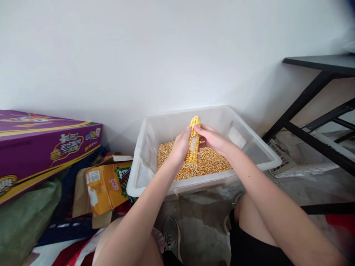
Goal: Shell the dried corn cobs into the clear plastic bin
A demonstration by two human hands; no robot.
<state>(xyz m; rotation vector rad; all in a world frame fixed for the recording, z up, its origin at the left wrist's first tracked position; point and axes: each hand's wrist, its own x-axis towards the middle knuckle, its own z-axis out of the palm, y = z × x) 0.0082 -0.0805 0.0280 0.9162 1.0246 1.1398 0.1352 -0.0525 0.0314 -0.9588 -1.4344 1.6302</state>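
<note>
An ear of corn point(193, 142) is held nearly upright above a translucent plastic bin point(251, 146). My left hand point(181, 146) is closed round its left side, with the thumb near the upper part. On the other side, my right hand point(209, 136) grips the ear, its thumb pressed on the kernels near the top. A pale bare strip of cob shows midway down the ear, with yellow kernels around it. Loose corn kernels point(210, 164) cover the bottom of the bin below both hands. Some fingers are hidden behind the ear.
A purple carton point(50, 147) stands at the left, beside a torn orange cardboard box point(108, 186) and a green sack point(27, 218). To the right is a black-framed table point(302, 96), with a white plastic crate point(281, 155) beneath. A white wall point(166, 55) rises behind the bin.
</note>
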